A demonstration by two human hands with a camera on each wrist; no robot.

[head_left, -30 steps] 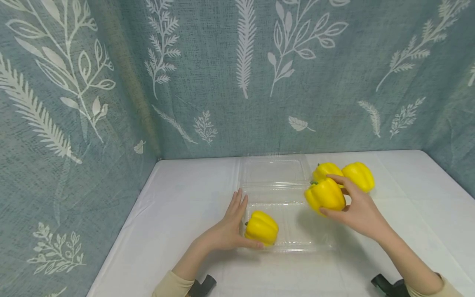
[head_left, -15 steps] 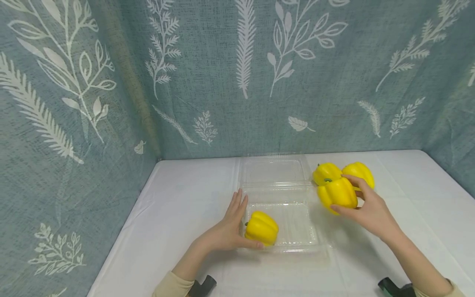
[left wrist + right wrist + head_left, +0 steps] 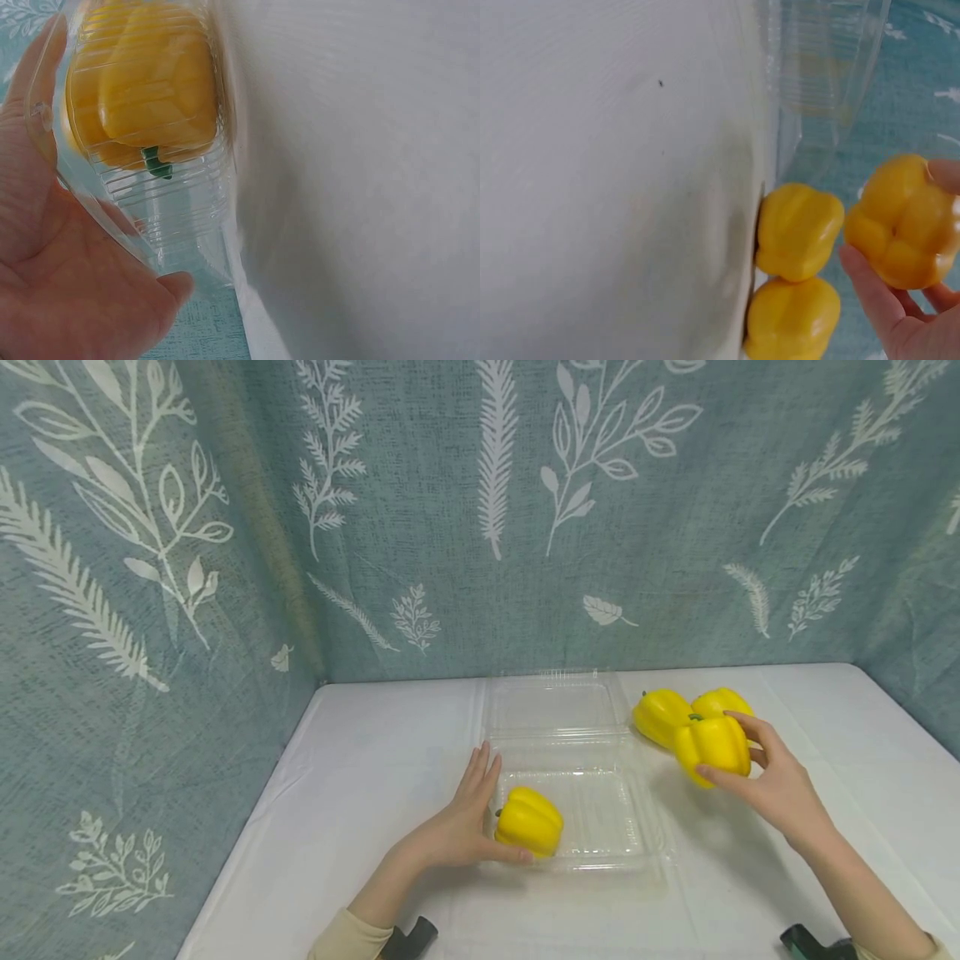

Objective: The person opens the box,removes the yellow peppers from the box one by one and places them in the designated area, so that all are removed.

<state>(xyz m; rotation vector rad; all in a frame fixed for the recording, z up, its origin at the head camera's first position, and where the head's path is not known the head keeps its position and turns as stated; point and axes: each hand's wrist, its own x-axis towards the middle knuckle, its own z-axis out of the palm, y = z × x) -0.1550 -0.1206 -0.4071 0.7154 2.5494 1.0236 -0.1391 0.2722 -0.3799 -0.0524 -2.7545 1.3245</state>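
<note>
In the head view my right hand holds a yellow bell pepper above the table, thumb on the near side and fingers on the far side. The right wrist view shows the bottom end of this held bell pepper, clear of the table. A clear plastic clamshell container lies with its lid back. Inside, at the left, another yellow bell pepper lies on its side, its green stem visible through the ribbed wall in the left wrist view. My left hand, fingers extended and thumb spread, rests against the container's near left corner.
Behind the held pepper, a yellow bell pepper and a second bell pepper sit side by side on the white table. The clear lid reaches toward the back edge. A patterned curtain stands behind.
My right hand has moved to the right with the bell pepper, from over the container's right side to in front of the two table peppers. The left hand stays in place.
</note>
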